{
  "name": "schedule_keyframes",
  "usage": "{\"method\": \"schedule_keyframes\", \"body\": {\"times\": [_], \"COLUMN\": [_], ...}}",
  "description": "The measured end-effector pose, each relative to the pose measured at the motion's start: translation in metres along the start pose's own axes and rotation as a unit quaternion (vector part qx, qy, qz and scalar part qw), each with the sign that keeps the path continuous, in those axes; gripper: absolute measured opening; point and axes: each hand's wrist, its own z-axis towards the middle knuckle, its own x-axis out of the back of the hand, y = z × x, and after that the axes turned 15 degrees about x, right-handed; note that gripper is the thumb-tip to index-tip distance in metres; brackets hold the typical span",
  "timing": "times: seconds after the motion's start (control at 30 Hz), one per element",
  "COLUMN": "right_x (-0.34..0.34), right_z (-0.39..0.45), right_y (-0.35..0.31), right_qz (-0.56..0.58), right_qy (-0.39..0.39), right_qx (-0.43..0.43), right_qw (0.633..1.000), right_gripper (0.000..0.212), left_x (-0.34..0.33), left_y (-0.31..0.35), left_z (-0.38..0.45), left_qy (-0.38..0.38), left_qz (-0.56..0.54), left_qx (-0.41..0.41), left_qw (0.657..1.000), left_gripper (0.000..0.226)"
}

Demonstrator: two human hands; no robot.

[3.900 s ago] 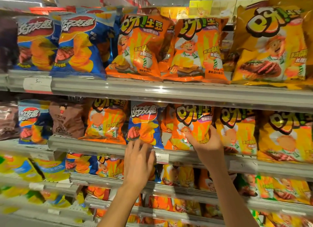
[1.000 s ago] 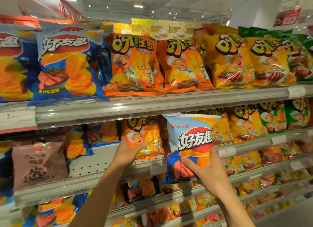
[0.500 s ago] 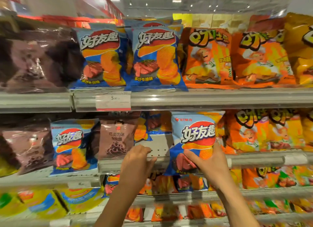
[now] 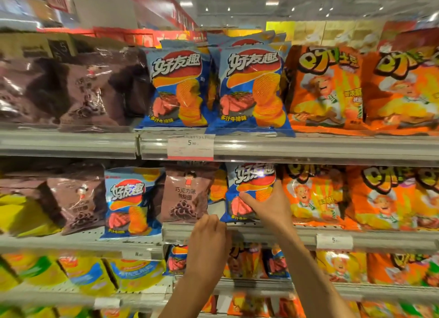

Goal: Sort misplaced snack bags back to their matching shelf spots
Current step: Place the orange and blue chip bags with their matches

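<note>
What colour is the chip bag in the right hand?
Mostly blue, with a red logo patch and orange chips: the chip bag in the right hand, head view.

A shop, a supermarket snack aisle; tiered metal shelves carry rows of blue crisp bags, orange bags and brown bags, many of each kind; a price tag is clipped to the shelf edge; red banners hang under ceiling spotlights.

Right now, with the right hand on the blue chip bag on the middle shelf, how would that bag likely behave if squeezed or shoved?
The blue chip bag looks puffed, so probably light and springy under the right hand. Its glossy film may be slippery. Standing upright at the shelf edge, it could tip forward if nudged.
</note>
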Motion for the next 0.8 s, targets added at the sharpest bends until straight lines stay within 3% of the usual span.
{"method": "schedule_keyframes", "body": {"times": [0.07,0.17,0.23,0.33,0.43,0.6,0.7,0.8], "right_x": [-0.006,-0.009,-0.01,-0.011,-0.008,-0.002,0.001,0.001], "right_z": [0.002,0.005,0.007,0.008,0.005,-0.019,-0.029,-0.043], "right_y": [0.002,0.01,0.014,0.017,0.02,0.019,0.01,-0.002], "right_qz": [-0.007,0.003,0.013,-0.012,-0.042,-0.1,-0.082,-0.097], "right_qy": [-0.029,-0.068,-0.076,-0.094,-0.092,-0.004,0.006,0.108], "right_qx": [-0.007,-0.038,-0.048,-0.053,-0.036,0.113,0.122,0.146], "right_qw": [1.0,0.997,0.996,0.994,0.994,0.989,0.989,0.979], "right_gripper": [0.087,0.11,0.115,0.112,0.097,0.082,0.081,0.073], "left_x": [0.0,-0.001,-0.001,0.0,0.0,0.0,0.0,0.002], "left_y": [0.0,0.0,0.001,0.004,0.006,0.005,0.004,-0.001], "left_z": [-0.001,-0.002,-0.003,-0.005,-0.007,-0.01,-0.011,-0.013], "left_qy": [0.001,0.008,0.013,0.023,0.033,0.031,0.029,0.009], "left_qz": [-0.009,-0.013,-0.023,-0.039,-0.05,-0.067,-0.078,-0.11], "left_qx": [0.011,0.008,0.008,0.023,0.032,0.033,0.026,0.023], "left_qw": [1.0,1.0,1.0,0.999,0.998,0.997,0.996,0.994], "left_gripper": [0.015,0.014,0.017,0.021,0.022,0.017,0.013,0.013]}}
